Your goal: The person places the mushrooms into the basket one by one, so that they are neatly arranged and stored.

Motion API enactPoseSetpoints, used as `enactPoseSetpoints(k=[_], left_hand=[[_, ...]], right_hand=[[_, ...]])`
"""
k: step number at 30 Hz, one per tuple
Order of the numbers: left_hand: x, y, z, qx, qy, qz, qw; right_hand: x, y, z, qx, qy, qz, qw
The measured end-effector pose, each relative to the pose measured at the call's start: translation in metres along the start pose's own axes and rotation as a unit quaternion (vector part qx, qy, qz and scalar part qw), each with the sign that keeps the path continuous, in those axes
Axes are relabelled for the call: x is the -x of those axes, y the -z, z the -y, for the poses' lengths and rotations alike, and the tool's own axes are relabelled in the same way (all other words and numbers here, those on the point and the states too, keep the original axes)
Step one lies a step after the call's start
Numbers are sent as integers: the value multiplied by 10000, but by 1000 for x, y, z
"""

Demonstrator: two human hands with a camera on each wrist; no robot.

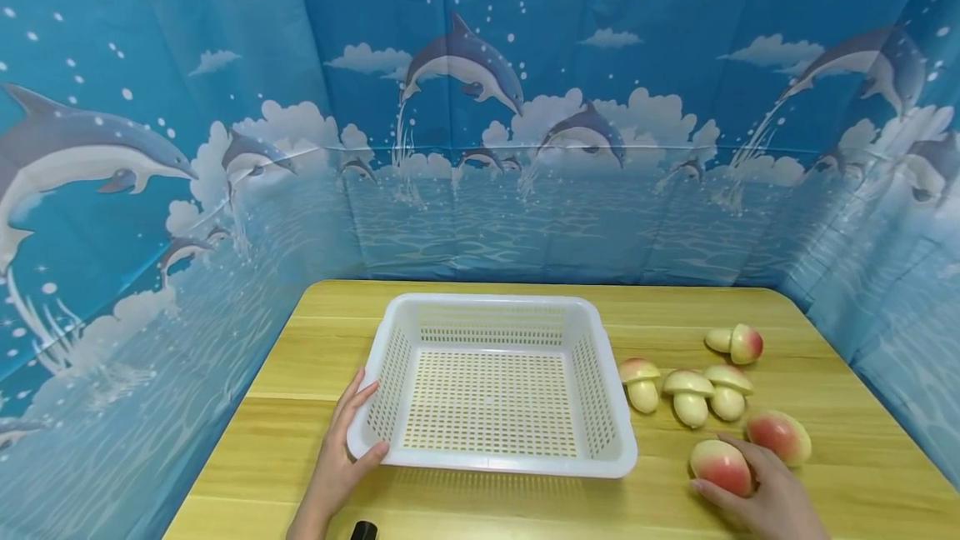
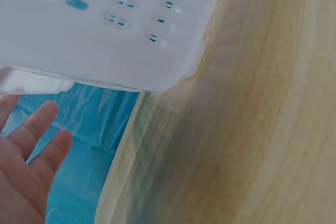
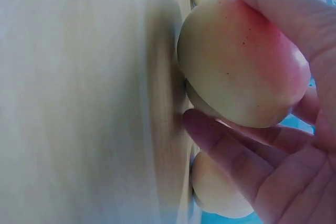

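My left hand (image 1: 341, 448) lies at the near left corner of a white plastic basket (image 1: 487, 463), its thumb at the front rim and its fingers along the left rim. In the left wrist view, the visible fingers (image 2: 44, 153) are straight and spread beside the basket wall (image 2: 94, 51). With my right hand (image 1: 772, 490) I grip a toy mushroom (image 1: 722, 468) by its rounded cap, yellow blushing to red. In the right wrist view, thumb and fingers go round this mushroom (image 3: 236, 61), close over the tabletop; its stem is hidden.
Several more toy mushrooms lie right of the basket: a row of pale ones (image 1: 688, 397), a red-tipped one (image 1: 735, 342) farther back, and a large red-and-yellow one (image 1: 780, 437) beside my right hand. A black object (image 1: 364, 531) shows at the wooden table's (image 1: 277, 407) near edge. Dolphin-print curtains (image 1: 480, 215) enclose the table.
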State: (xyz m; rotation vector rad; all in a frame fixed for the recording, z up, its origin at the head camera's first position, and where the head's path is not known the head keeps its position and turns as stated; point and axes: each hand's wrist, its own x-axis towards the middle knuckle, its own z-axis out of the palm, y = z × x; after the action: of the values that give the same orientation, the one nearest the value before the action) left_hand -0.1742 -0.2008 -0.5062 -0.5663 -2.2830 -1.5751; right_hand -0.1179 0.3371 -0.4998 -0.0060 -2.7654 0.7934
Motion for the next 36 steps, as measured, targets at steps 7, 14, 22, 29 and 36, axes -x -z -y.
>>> enactPoseSetpoints(k=[7,14,22,29,36], left_hand=[[0,1,0,-37,-1,1,10000],[0,1,1,-18,-2,4,10000],[0,1,2,75,0,20,10000],[1,1,1,-12,75,38,10000],[1,0,1,34,93,37,9999]], right_hand=[[-1,1,0,29,-18,-281,9996],[-3,1,0,113,-108,-312,9994],[-2,3,5,153,-329,-462,9983],[-1,2,10,161,-453,-625,9969],[-2,2,12,84,-377,-751,9964]])
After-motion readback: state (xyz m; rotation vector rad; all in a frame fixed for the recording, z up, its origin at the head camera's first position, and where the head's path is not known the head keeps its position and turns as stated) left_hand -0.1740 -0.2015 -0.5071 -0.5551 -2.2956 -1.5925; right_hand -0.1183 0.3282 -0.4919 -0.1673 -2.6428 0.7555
